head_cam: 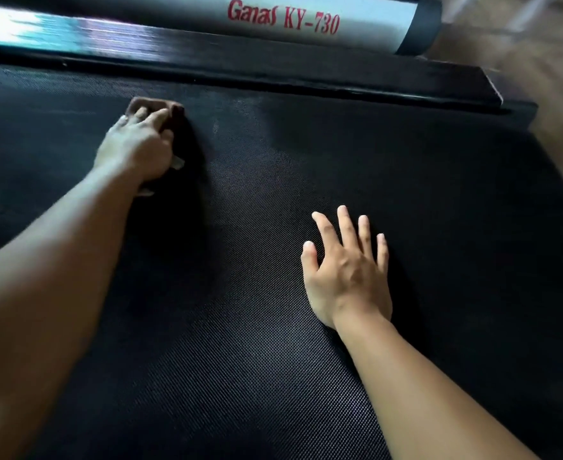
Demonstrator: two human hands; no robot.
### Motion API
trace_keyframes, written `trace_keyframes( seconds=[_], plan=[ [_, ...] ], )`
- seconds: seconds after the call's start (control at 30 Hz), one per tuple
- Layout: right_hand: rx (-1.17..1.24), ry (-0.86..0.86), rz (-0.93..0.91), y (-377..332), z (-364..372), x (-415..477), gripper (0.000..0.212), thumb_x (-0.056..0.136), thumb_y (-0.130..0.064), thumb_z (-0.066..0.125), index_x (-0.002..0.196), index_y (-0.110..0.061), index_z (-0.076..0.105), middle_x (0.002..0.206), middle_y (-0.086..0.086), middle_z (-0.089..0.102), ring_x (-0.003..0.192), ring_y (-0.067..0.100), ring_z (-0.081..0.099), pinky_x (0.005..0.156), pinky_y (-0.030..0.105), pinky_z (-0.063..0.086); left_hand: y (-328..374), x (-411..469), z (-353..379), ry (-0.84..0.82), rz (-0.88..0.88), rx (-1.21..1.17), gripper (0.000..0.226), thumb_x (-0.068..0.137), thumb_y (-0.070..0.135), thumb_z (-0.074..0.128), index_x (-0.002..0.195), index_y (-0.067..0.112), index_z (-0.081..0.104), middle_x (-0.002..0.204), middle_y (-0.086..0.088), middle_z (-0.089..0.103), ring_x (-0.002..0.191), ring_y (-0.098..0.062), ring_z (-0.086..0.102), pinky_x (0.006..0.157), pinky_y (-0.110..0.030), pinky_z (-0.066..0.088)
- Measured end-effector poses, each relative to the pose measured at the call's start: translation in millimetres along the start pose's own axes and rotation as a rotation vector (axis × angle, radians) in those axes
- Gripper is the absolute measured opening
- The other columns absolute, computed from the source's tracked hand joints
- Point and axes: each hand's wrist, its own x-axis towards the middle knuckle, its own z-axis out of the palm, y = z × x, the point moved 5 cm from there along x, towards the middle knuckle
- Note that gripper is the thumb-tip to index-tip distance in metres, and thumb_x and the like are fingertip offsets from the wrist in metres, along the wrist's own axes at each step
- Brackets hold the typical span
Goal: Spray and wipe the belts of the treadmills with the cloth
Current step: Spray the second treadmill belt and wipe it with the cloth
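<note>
A person is working over a treadmill, seen from above. At the left, the left hand (pixel 137 144) is gripping a bunched brown cloth (pixel 154 106), with its fingers curled over the top and pressing it down onto the belt (pixel 240 227) close to the belt's far edge.

The wiping step seems to be under way. To do it well, the cloth probably wants spreading flatter under the palm so it is covering more surface. Firm, overlapping strokes along the far edge should help it reach into the weave.

Further right, the right hand (pixel 346 273) is lying flat on the belt. Its fingers are straight and spread, and it is holding nothing. It is likely bracing the body and stopping the belt from sliding, and it should be lifting clear before the cloth sweeps that way.

The belt is filling most of the view. It is black and matte, with a fine woven grid texture. A faint pale smudge is showing just right of the cloth. Whether the darker patches are damp cannot be told.

Beyond the belt, a glossy black side rail (pixel 273 73) is running across the top. Above it is a silver tube (pixel 306 24) lettered in red. No spray bottle is showing.
</note>
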Motion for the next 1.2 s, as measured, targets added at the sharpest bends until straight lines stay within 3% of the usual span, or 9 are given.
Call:
trace_keyframes(
  seconds=[0.1,0.17,0.23,0.33,0.53,0.7,0.83,1.03,1.2],
  plan=[
    [-0.007,-0.008,-0.002,0,-1,-1,0.053,0.1,-0.051,0.025,0.152,-0.044,0.018,0.167,-0.005,0.004,0.153,0.022,-0.003,0.123,0.047,-0.005,42,16,19,-0.04,0.075,0.031,0.056,0.101,0.045,0.032,0.155,0.03,0.031,0.164,-0.009,0.025,0.149,-0.032,0.024,0.124,-0.04,0.016],
    [-0.005,-0.022,-0.002,0,-1,-2,0.054,0.1,-0.051,0.025,0.153,-0.044,0.017,0.167,-0.005,0.003,0.153,0.022,-0.005,0.123,0.047,-0.006,80,6,27,-0.077,0.233,0.05,0.068,0.091,0.057,0.024,0.153,0.032,0.034,0.163,-0.001,0.028,0.149,-0.027,0.024,0.123,-0.038,0.016],
    [0.001,-0.035,0.0,0,-1,-2,0.054,0.1,-0.051,0.024,0.153,-0.044,0.016,0.167,-0.006,0.002,0.153,0.021,-0.006,0.123,0.047,-0.006,119,-25,30,-0.094,0.36,0.013,0.059,0.095,0.05,0.036,0.148,0.027,0.044,0.157,0.002,0.035,0.145,-0.022,0.028,0.119,-0.032,0.016],
    [0.0,-0.055,0.008,1,-1,-1,0.055,0.1,-0.052,0.023,0.153,-0.042,0.016,0.167,-0.006,0.0,0.153,0.021,-0.008,0.122,0.046,-0.007,153,-84,34,-0.096,0.488,-0.014,0.053,0.098,0.04,0.041,0.149,0.026,0.044,0.158,-0.005,0.036,0.148,-0.023,0.028,0.122,-0.039,0.018],
    [0.014,-0.049,0.023,1,-1,0,0.055,0.099,-0.05,0.028,0.153,-0.043,0.018,0.167,-0.005,0.003,0.153,0.022,-0.005,0.122,0.047,-0.006,90,-161,28,-0.179,0.42,-0.042,0.065,0.092,0.061,0.014,0.154,0.047,0.025,0.166,0.006,0.02,0.155,-0.019,0.013,0.125,-0.043,0.017],
    [0.005,-0.033,0.016,0,-1,0,0.055,0.1,-0.05,0.027,0.153,-0.043,0.02,0.167,-0.004,0.005,0.153,0.023,-0.002,0.122,0.047,-0.005,-11,-172,-5,-0.096,0.197,-0.03,0.051,0.102,0.045,0.038,0.153,0.04,0.035,0.163,-0.002,0.029,0.151,-0.03,0.025,0.124,-0.046,0.02],
    [0.005,-0.014,0.016,1,-1,0,0.054,0.099,-0.05,0.027,0.153,-0.043,0.021,0.166,-0.004,0.007,0.153,0.024,0.0,0.122,0.048,-0.004,-49,-128,-20,-0.067,-0.032,-0.01,0.051,0.105,0.033,0.046,0.154,0.033,0.034,0.165,-0.006,0.023,0.152,-0.032,0.02,0.125,-0.038,0.012],
    [0.01,-0.006,0.015,1,-1,0,0.054,0.099,-0.051,0.027,0.153,-0.043,0.022,0.166,-0.004,0.008,0.153,0.023,0.001,0.122,0.048,-0.004,26,-89,-13,-0.075,0.005,0.001,0.052,0.107,0.028,0.039,0.158,0.025,0.028,0.167,-0.007,0.014,0.154,-0.026,0.009,0.122,-0.03,0.002],
    [0.009,-0.024,0.015,1,-2,-1,0.055,0.099,-0.05,0.027,0.153,-0.042,0.021,0.167,-0.004,0.005,0.153,0.023,-0.002,0.122,0.048,-0.005,108,-109,23,-0.127,0.316,0.014,0.053,0.105,0.035,0.035,0.157,0.029,0.028,0.167,-0.005,0.019,0.154,-0.025,0.012,0.126,-0.038,0.005]
  ],
)
